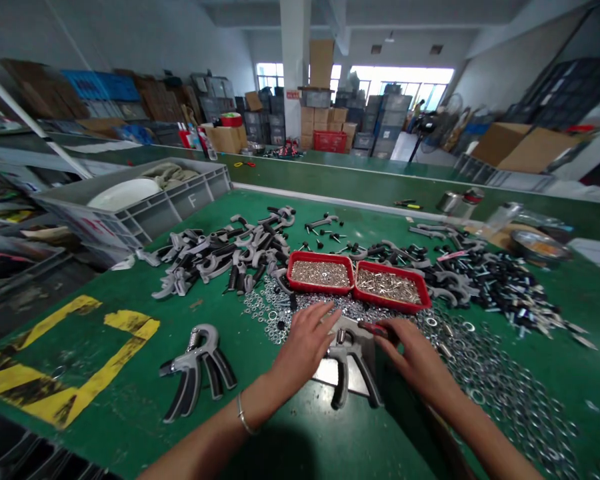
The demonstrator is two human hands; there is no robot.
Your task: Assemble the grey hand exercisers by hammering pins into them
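Your left hand (pixel 304 348) lies low at the bottom centre of the frame, a thin bangle (pixel 244 415) on its wrist, with the fingers spread wide and their tips against the head of the hand grip exerciser (pixel 353 357). That exerciser sits between your hands, handles pointing toward you, on a pale flat sheet (pixel 341 379). Your right hand (pixel 415 357) has its fingers narrowed around a small red-handled screwdriver (pixel 375 329), held against the exerciser's head.

Off to the left, a finished-looking second exerciser (pixel 195 371) lies on the green tabletop (pixel 110 437), just beside a square of yellow-and-black tape (pixel 75 360). To your right and just ahead, steel washers (pixel 485 377) are strewn in a wide drift.

Further ahead, two red trays sit side by side, touching: the left one (pixel 320 272) is full of small washers, the right one (pixel 393 287) of small screws. Beyond and to the left is a heap of grey-and-black exerciser handles (pixel 220 255), and to the right a pile of black-sleeved bolts (pixel 495 288).

At the upper left of the frame stands a grey plastic crate (pixel 180 203). Far off, stacked cardboard boxes (pixel 321 120) and crates rise against a white pillar (pixel 294 53).
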